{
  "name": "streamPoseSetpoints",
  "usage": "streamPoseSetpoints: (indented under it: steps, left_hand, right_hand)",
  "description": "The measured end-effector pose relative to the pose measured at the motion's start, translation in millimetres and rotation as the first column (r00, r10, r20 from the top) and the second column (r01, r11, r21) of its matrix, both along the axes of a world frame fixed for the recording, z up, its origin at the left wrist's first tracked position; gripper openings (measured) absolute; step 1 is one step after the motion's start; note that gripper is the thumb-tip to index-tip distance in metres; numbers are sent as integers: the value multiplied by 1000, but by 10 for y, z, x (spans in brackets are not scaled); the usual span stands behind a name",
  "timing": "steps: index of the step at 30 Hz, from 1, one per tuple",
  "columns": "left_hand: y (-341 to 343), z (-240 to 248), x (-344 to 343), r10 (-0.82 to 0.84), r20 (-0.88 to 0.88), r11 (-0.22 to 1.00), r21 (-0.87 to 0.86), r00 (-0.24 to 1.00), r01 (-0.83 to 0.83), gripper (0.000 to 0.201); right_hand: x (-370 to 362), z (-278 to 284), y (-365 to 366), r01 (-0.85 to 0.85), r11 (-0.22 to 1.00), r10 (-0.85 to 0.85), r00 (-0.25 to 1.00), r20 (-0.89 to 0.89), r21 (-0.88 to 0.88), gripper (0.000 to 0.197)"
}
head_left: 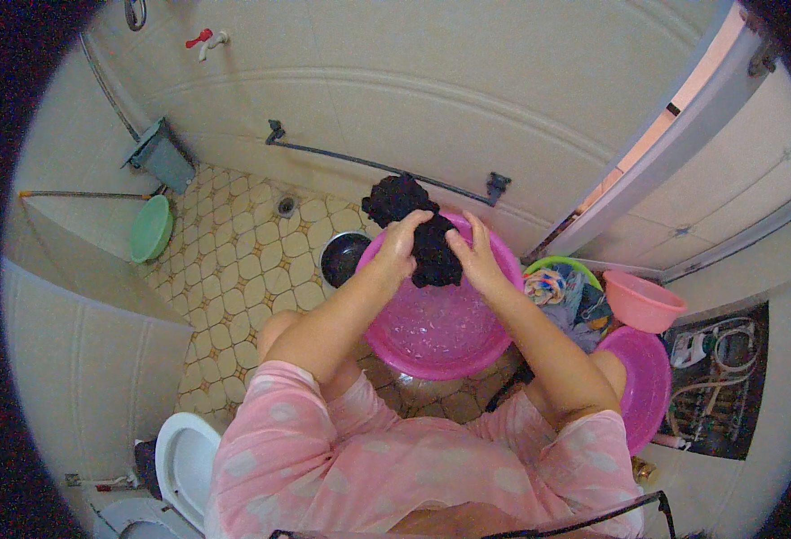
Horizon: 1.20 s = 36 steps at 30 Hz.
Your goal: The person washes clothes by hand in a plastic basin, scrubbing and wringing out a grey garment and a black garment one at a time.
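Note:
A bunched black cloth (435,251), apparently a wet garment whose kind I cannot make out, hangs over the far part of a large pink basin (373,337). My left hand (403,241) is closed on its left side, thumb toward the middle. On the other side my right hand (474,255) grips the cloth with its thumb against it; some fingers are hidden. Part of the cloth bulges up and left past the basin's rim. Water with some foam or bubbles (440,328) lies in the basin.
A dark bowl (345,259) stands left of the basin. To the right are a green basin of clothes (568,296), a salmon basin (644,301) and a magenta basin (644,386). Beyond runs a wall rail (359,162). A toilet (184,463) is at lower left, a floor drain (287,207) farther off.

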<state>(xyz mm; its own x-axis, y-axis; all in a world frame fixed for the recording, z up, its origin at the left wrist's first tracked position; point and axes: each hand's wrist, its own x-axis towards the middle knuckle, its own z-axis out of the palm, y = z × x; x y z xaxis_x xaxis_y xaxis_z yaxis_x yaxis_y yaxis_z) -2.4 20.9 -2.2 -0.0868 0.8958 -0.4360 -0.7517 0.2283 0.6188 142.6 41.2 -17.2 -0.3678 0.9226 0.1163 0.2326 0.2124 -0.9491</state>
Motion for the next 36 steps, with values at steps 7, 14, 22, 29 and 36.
streamPoseSetpoints:
  steps: [7,14,22,29,36]
  left_hand:
    - [-22,161,22,-16,-35,1000,-26,999,16,19]
    - [-24,-32,220,58,-366,988,155,929,-1,19]
    - [-102,88,161,-174,-745,976,-42,644,215,35]
    - [-89,-9,135,-81,-816,899,189,573,395,41]
    - [-84,-133,165,-96,-780,888,213,618,407,43]
  right_hand:
    - [108,-33,-235,-465,467,-3,850,-527,-752,74]
    - [36,143,-201,-689,372,19,676,-737,-622,63]
    - [83,33,-140,-549,487,108,810,-577,-680,32]
    - [-3,4,-230,-499,475,221,865,-451,-724,20]
    - [10,-56,-218,-446,427,244,895,-374,-787,12]
